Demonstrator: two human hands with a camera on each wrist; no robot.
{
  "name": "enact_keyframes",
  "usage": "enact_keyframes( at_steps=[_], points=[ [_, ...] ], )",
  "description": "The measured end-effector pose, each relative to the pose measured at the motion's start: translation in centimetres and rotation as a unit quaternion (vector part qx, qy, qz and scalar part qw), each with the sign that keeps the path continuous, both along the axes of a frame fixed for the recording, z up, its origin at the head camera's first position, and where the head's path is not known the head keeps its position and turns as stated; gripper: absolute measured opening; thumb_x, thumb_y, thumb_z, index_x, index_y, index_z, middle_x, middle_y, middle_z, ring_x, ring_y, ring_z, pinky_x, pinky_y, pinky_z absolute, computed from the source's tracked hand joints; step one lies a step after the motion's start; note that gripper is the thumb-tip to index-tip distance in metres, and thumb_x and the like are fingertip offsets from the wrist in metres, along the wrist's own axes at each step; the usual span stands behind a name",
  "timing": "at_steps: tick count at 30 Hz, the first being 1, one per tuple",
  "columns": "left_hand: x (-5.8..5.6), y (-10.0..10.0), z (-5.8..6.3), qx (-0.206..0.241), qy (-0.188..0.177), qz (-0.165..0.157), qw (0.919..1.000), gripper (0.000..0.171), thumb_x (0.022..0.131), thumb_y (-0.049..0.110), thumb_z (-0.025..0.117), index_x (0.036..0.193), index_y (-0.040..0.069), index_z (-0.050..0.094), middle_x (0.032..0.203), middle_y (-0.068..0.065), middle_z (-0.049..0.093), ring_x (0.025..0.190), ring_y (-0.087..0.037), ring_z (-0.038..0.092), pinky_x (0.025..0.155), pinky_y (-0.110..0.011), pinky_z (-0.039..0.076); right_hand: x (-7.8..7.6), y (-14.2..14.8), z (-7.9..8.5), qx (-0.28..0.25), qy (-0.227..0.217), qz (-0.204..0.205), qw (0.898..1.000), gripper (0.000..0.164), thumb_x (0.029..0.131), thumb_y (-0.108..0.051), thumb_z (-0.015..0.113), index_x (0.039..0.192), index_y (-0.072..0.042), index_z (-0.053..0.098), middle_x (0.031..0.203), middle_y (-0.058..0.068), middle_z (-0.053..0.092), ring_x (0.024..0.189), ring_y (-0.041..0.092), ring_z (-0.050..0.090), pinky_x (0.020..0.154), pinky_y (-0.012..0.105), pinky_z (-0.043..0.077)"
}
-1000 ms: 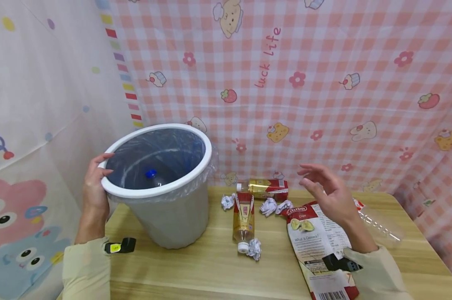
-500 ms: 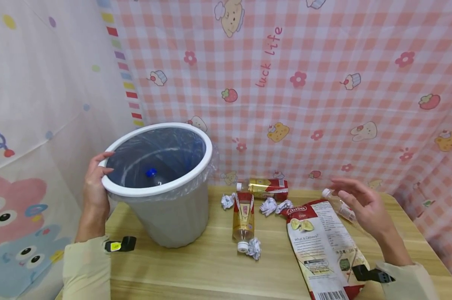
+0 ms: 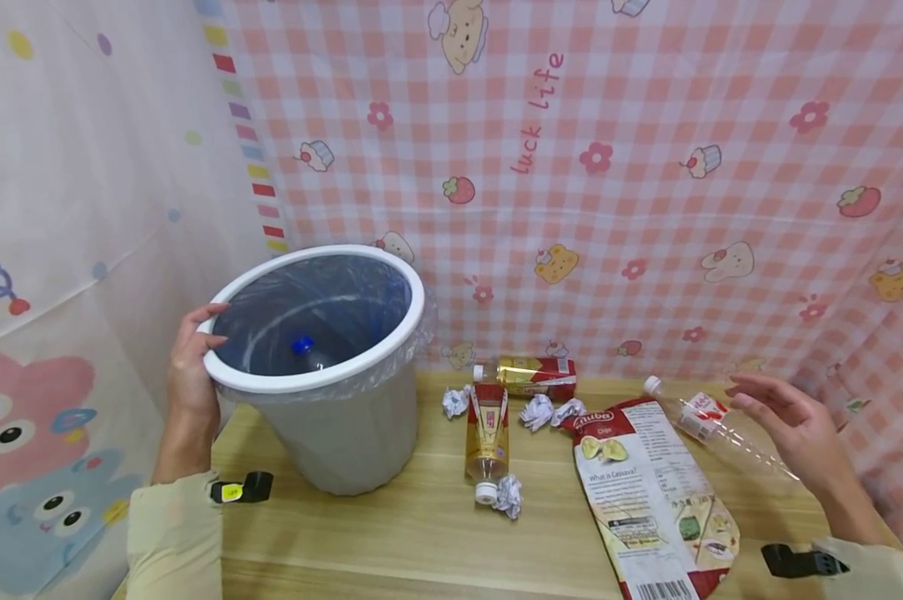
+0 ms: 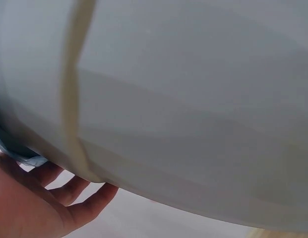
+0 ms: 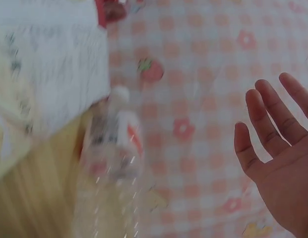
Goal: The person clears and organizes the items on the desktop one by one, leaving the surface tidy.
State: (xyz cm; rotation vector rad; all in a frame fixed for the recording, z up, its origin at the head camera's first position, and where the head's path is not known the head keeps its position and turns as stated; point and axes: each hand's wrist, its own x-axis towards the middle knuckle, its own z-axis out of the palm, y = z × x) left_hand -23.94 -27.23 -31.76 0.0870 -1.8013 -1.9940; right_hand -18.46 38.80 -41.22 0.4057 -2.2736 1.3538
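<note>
A grey bin (image 3: 349, 442) with a white rim and clear plastic liner stands at the table's left. My left hand (image 3: 191, 375) grips its rim on the left side; in the left wrist view the fingers (image 4: 96, 201) curl against the bin wall (image 4: 183, 109). Inside shows a blue bottle cap (image 3: 303, 344). On the right, my right hand (image 3: 796, 429) is held with relaxed fingers over a clear plastic bottle (image 3: 702, 417), which lies on its side, white cap pointing to the back left. In the right wrist view the hand (image 5: 285, 153) is apart from the bottle (image 5: 114, 148), holding nothing.
Left of the clear bottle lies a flat chip bag (image 3: 646, 492). Two red-and-gold bottles, one near the middle (image 3: 487, 433) and one behind (image 3: 537, 377), lie among several crumpled paper balls (image 3: 537, 412). A checked cloth (image 3: 609, 208) hangs behind the wooden table (image 3: 436, 542).
My right hand has moved right, from above the chip bag to the clear bottle, uncovering the bag and the bottle's cap and label. The left hand and bin keep their place.
</note>
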Motion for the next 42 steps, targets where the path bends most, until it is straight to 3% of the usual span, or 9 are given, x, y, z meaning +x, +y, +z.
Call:
enact_keyframes(
  at_steps=[9, 14, 20, 25, 28, 32, 36, 40, 42],
  points=[
    [0.0, 0.0, 0.0, 0.002, -0.002, 0.002, 1.0, 0.04, 0.096, 0.008, 0.033, 0.126, 0.018, 0.058, 0.139, 0.0, 0.044, 0.123, -0.017, 0.043, 0.091, -0.017, 0.039, -0.5, 3.9, -2.9, -0.096, -0.053, -0.042, 0.993, 0.03, 0.099, -0.002, 0.055, 0.128, -0.004, 0.062, 0.107, -0.018, 0.069, 0.097, -0.005, 0.061, 0.08, 0.01, 0.042],
    [-0.1, 0.1, 0.0, 0.01, 0.003, 0.003, 0.9999, 0.039, 0.095, 0.007, 0.034, 0.124, 0.017, 0.059, 0.136, 0.001, 0.046, 0.121, -0.016, 0.044, 0.091, -0.018, 0.039, -0.6, 5.1, -4.4, -0.059, -0.106, -0.11, 0.986, 0.032, 0.099, -0.015, 0.06, 0.13, -0.009, 0.062, 0.111, -0.031, 0.061, 0.099, -0.015, 0.056, 0.079, 0.007, 0.038],
    [0.0, 0.2, -0.1, 0.008, 0.011, 0.0, 0.9999, 0.039, 0.095, 0.007, 0.034, 0.124, 0.016, 0.058, 0.135, 0.0, 0.047, 0.12, -0.017, 0.045, 0.091, -0.019, 0.039, -0.5, 6.0, -5.7, -0.01, -0.215, -0.176, 0.96, 0.053, 0.094, -0.045, 0.063, 0.139, -0.018, 0.058, 0.107, -0.036, 0.051, 0.097, -0.015, 0.043, 0.08, 0.018, 0.035],
    [0.0, 0.1, -0.2, -0.001, 0.013, -0.003, 0.9999, 0.039, 0.096, 0.008, 0.034, 0.126, 0.016, 0.057, 0.136, -0.001, 0.046, 0.121, -0.017, 0.044, 0.092, -0.019, 0.039, -0.7, 6.6, -7.0, 0.05, -0.243, -0.197, 0.948, 0.062, 0.093, -0.05, 0.062, 0.144, -0.016, 0.053, 0.139, -0.009, 0.052, 0.119, 0.018, 0.046, 0.086, 0.038, 0.039],
    [0.0, 0.1, -0.2, -0.003, 0.012, -0.003, 0.9999, 0.039, 0.096, 0.008, 0.033, 0.126, 0.016, 0.057, 0.137, -0.001, 0.045, 0.121, -0.017, 0.044, 0.091, -0.018, 0.039, -0.7, 6.9, -7.7, 0.065, -0.256, -0.184, 0.947, 0.067, 0.094, -0.051, 0.06, 0.149, -0.014, 0.046, 0.156, 0.01, 0.036, 0.131, 0.043, 0.036, 0.089, 0.054, 0.04],
    [0.0, 0.1, -0.1, 0.0, 0.013, -0.003, 0.9999, 0.04, 0.095, 0.007, 0.033, 0.125, 0.016, 0.057, 0.137, -0.001, 0.046, 0.122, -0.018, 0.044, 0.092, -0.018, 0.039, -0.5, 7.3, -8.5, 0.046, -0.249, -0.147, 0.956, 0.061, 0.096, -0.044, 0.06, 0.149, -0.018, 0.046, 0.129, -0.02, 0.058, 0.11, 0.013, 0.058, 0.078, 0.038, 0.049],
    [0.1, 0.0, -0.2, -0.007, 0.01, -0.003, 0.9999, 0.039, 0.096, 0.008, 0.033, 0.126, 0.016, 0.057, 0.137, -0.002, 0.045, 0.121, -0.018, 0.044, 0.09, -0.018, 0.04, -0.1, 7.7, -9.0, 0.022, -0.22, -0.109, 0.969, 0.052, 0.097, -0.031, 0.063, 0.146, -0.018, 0.05, 0.098, -0.039, 0.057, 0.08, -0.011, 0.054, 0.057, 0.023, 0.044],
    [0.1, 0.0, -0.3, -0.017, 0.006, -0.003, 0.9998, 0.039, 0.096, 0.01, 0.033, 0.128, 0.016, 0.055, 0.138, -0.002, 0.044, 0.121, -0.019, 0.044, 0.089, -0.017, 0.041, -0.1, 7.8, -9.5, 0.026, -0.255, -0.104, 0.961, 0.059, 0.097, -0.038, 0.062, 0.15, -0.018, 0.045, 0.1, -0.038, 0.057, 0.087, -0.017, 0.049, 0.064, 0.018, 0.042],
    [0.1, 0.0, -0.3, -0.019, 0.006, -0.004, 0.9998, 0.04, 0.096, 0.01, 0.033, 0.129, 0.016, 0.055, 0.139, -0.002, 0.043, 0.123, -0.02, 0.043, 0.09, -0.017, 0.041, -0.1, 7.8, -9.7, 0.011, -0.297, -0.109, 0.949, 0.065, 0.095, -0.046, 0.061, 0.152, -0.024, 0.039, 0.104, -0.04, 0.054, 0.106, -0.012, 0.049, 0.081, 0.025, 0.046]
  ],
)
